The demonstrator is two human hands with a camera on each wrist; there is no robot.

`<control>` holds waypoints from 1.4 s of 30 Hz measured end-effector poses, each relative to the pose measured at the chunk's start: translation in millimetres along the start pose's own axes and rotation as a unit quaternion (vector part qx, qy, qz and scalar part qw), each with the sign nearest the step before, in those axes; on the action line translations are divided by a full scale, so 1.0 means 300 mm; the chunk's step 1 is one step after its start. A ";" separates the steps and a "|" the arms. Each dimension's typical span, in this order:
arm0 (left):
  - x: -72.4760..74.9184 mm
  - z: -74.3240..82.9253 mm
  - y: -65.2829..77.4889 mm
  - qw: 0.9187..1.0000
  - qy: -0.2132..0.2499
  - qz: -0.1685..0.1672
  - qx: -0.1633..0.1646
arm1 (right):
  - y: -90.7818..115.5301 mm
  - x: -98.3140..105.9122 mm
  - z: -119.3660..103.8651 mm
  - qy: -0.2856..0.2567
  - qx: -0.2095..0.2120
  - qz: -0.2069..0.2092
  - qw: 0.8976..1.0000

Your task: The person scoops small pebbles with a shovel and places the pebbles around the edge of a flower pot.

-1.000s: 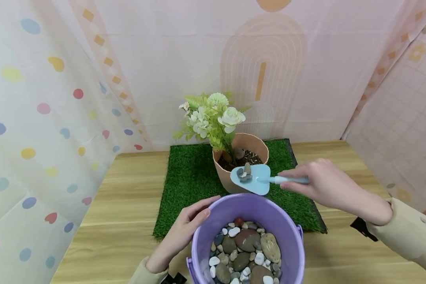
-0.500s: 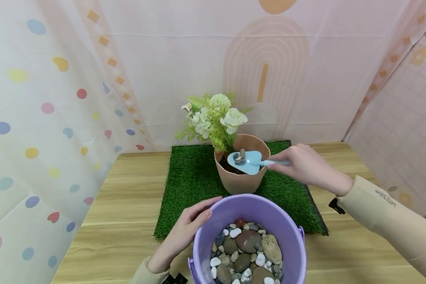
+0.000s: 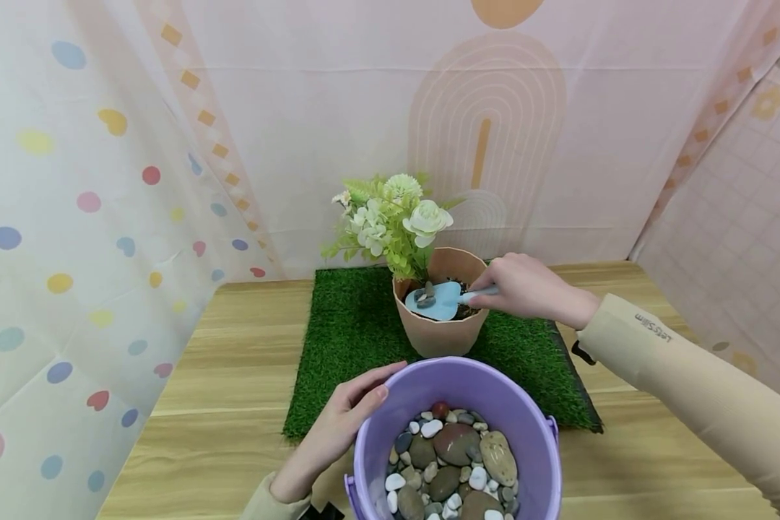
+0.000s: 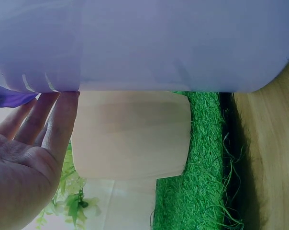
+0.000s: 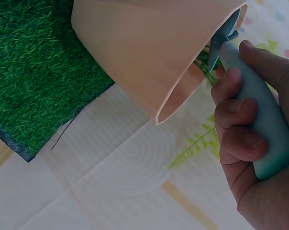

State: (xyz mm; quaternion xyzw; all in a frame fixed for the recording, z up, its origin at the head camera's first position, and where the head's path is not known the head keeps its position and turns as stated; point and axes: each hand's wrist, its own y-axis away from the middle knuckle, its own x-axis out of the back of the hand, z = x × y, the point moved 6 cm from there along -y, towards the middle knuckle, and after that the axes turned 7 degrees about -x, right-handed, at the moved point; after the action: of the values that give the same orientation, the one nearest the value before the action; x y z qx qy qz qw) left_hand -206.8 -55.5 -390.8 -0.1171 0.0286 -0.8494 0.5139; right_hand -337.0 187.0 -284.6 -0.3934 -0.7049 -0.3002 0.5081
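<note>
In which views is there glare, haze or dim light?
Head view: mostly even light, glints on a brown stone; left wrist view: hazy, the bucket looks pale; right wrist view: dimmer, the spotted cloth behind the trowel looks soft.

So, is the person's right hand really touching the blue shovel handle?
Touching. The right wrist view shows it plainly: the right hand is curled around the blue shovel handle.

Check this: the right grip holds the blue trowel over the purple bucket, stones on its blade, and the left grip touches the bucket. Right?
One error: the blue trowel is not over the purple bucket; the head view shows its blade in the mouth of the peach pot. The right grip does hold it, stones are on the blade, and the left grip touches the bucket.
</note>
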 end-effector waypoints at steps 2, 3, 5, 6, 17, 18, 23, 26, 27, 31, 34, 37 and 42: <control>0.000 -0.001 0.000 1.000 0.001 0.000 -0.001 | -0.012 -0.005 -0.008 -0.004 0.002 -0.010 1.000; 0.001 -0.001 -0.001 1.000 0.001 0.000 -0.002 | -0.018 -0.007 -0.012 -0.006 0.003 -0.014 1.000; 0.001 -0.002 -0.001 1.000 0.002 -0.001 -0.003 | -0.029 -0.013 -0.017 -0.006 0.001 -0.024 1.000; 0.001 -0.003 -0.001 1.000 0.002 -0.001 -0.003 | -0.034 -0.015 -0.021 -0.005 0.001 -0.028 1.000; 0.000 -0.007 -0.001 1.000 0.005 -0.005 -0.004 | -0.095 -0.028 -0.062 0.026 -0.027 -0.063 0.997; 0.001 -0.008 -0.001 1.000 0.004 -0.005 -0.004 | -0.099 -0.029 -0.065 0.028 -0.031 -0.067 0.997; -0.002 -0.008 -0.001 1.000 0.002 -0.006 -0.002 | -0.111 -0.029 -0.085 0.037 -0.048 -0.083 0.995; -0.006 -0.008 -0.001 1.000 0.001 -0.006 -0.001 | -0.113 -0.026 -0.098 0.048 -0.051 -0.096 0.993; -0.006 -0.009 -0.002 1.000 0.000 -0.006 -0.001 | -0.114 -0.024 -0.101 0.053 -0.050 -0.097 0.993; -0.008 -0.010 -0.001 1.000 0.001 -0.005 -0.001 | -0.123 -0.016 -0.106 0.091 -0.055 -0.097 0.990; -0.007 -0.012 0.000 1.000 0.001 -0.005 -0.001 | -0.128 -0.009 -0.103 0.132 -0.055 -0.091 0.985; -0.003 -0.013 0.001 1.000 -0.002 -0.003 -0.003 | -0.129 -0.003 -0.103 0.161 -0.049 -0.087 0.982; 0.003 -0.014 0.004 1.000 -0.007 0.000 -0.008 | -0.122 0.020 -0.112 0.198 -0.037 -0.067 0.977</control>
State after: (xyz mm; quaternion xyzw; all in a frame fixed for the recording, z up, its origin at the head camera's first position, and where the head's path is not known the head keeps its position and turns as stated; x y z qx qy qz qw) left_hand -207.1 -57.1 -394.9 -0.1276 0.0316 -0.8483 0.5130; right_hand -353.3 142.1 -269.5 -0.2969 -0.6030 -0.4314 0.6017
